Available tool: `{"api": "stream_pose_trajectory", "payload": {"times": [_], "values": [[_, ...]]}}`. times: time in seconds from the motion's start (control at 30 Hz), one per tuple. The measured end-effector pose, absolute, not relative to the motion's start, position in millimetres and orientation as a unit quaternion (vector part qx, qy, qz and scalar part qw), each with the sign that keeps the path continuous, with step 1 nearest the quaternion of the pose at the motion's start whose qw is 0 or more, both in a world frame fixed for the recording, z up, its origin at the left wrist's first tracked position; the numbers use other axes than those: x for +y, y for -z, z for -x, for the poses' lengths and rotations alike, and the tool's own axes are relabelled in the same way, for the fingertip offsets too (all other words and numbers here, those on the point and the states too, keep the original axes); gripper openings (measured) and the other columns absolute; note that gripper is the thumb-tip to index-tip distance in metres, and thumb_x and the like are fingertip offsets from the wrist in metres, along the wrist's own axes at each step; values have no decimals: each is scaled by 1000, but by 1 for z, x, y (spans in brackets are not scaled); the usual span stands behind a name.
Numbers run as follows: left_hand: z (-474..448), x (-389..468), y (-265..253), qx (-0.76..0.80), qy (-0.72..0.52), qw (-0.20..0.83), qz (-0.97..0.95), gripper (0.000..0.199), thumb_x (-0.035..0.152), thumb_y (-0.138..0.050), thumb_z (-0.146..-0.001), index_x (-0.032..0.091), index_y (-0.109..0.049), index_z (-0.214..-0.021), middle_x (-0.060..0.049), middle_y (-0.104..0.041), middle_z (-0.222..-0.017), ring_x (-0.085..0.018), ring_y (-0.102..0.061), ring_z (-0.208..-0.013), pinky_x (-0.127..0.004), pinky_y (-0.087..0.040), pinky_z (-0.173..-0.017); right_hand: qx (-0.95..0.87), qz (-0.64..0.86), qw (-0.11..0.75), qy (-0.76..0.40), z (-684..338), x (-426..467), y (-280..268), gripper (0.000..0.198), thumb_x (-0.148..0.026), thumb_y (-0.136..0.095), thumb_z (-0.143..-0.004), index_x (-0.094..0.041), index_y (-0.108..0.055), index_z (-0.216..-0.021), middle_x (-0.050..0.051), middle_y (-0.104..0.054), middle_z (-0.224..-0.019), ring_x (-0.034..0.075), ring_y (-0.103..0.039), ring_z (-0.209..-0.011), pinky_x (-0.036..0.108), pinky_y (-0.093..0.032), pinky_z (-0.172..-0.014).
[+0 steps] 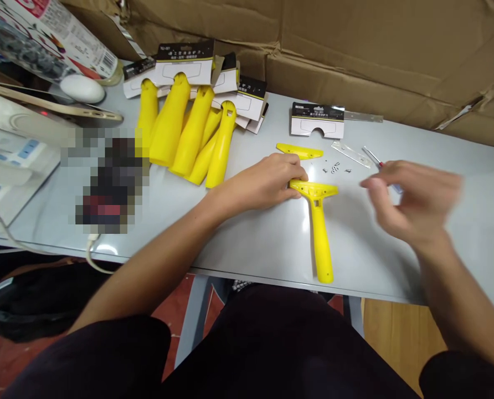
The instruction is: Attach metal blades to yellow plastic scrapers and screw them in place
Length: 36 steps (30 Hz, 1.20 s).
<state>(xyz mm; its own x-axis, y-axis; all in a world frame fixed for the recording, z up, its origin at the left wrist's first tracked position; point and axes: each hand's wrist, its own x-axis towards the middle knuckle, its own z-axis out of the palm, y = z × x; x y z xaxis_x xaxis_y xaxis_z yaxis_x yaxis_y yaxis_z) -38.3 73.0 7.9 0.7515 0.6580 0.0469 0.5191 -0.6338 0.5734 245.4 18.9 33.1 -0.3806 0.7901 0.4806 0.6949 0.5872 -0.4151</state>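
Observation:
My left hand (274, 180) is closed on the left end of a yellow scraper handle (322, 238), which lies on the table with its wide head away from me. Just beyond that hand lies a yellow cover plate (300, 151). Blurred by motion, my right hand (413, 199) hovers right of the scraper head, thumb and forefinger close together; whatever they pinch cannot be made out. Partly behind it is a screwdriver (371, 155) with a thin metal shaft. Several small metal screws and nuts (335, 167) lie between the hands, near a clear-wrapped blade (350, 153).
Several yellow handles (186, 130) with printed cards are piled at the left. A single card (317, 121) and a metal strip (363, 117) lie at the back. Cardboard (375, 55) walls the rear edge. A white mouse (82, 88) and cable (89, 252) are at the left.

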Motion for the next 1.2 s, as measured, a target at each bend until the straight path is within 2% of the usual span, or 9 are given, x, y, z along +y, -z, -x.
{"api": "stream_pose_trajectory", "payload": {"times": [0.07,0.1,0.17,0.27,0.47,0.67,0.87,1.2], "values": [[38,73,-9,331,-131,278,-892,18,23,-74,-96,17,-79,-112,-9,-72,-105,-24,-66,-94,-35,-47,-87,-854,401,330,-38,-241,23,-19,11,-24,-67,-101,-24,-76,-95,4,-76,-85,21,-70,-77,39,-61,-74],[38,73,-10,333,-132,280,-891,20,23,-74,-96,16,-79,-114,-9,-72,-106,-24,-67,-94,-35,-48,-88,-867,381,320,-27,-239,25,-12,11,-21,-66,-99,-24,-77,-101,6,-78,-90,25,-73,-84,44,-61,-78],[38,73,-12,337,-131,282,-889,23,22,-74,-96,15,-79,-117,-10,-73,-106,-24,-68,-93,-36,-49,-89,-885,366,287,-31,-238,27,3,27,-20,-68,-98,-23,-75,-124,12,-80,-119,34,-73,-113,53,-60,-94],[40,74,-14,347,-124,277,-887,25,21,-74,-95,14,-79,-118,-10,-73,-106,-25,-69,-94,-37,-51,-89,-892,360,268,-46,-240,26,16,38,-17,-68,-97,-23,-69,-135,13,-78,-134,37,-69,-128,57,-56,-102],[44,75,-15,357,-125,271,-885,27,24,-73,-97,13,-79,-121,-12,-73,-110,-27,-70,-98,-38,-53,-90,-891,372,250,-71,-244,23,13,29,-16,-68,-98,-21,-73,-126,11,-80,-127,36,-70,-129,55,-55,-104],[45,76,-14,360,-129,279,-881,30,27,-73,-97,14,-79,-123,-11,-73,-109,-25,-71,-93,-37,-53,-87,-876,378,284,-95,-244,26,14,22,-15,-67,-98,-24,-78,-114,7,-84,-118,33,-73,-127,54,-58,-104],[44,76,-13,363,-129,276,-881,28,31,-72,-97,18,-81,-120,-10,-73,-107,-24,-69,-89,-37,-53,-86,-862,393,298,-116,-242,26,15,24,-15,-67,-96,-28,-82,-110,5,-85,-115,33,-74,-124,56,-61,-103],[44,76,-15,362,-118,275,-883,28,30,-74,-95,15,-80,-118,-10,-73,-104,-23,-68,-84,-35,-50,-82,-868,385,298,-96,-242,27,18,20,-16,-67,-96,-27,-81,-105,5,-85,-112,33,-74,-121,54,-59,-99]]}}
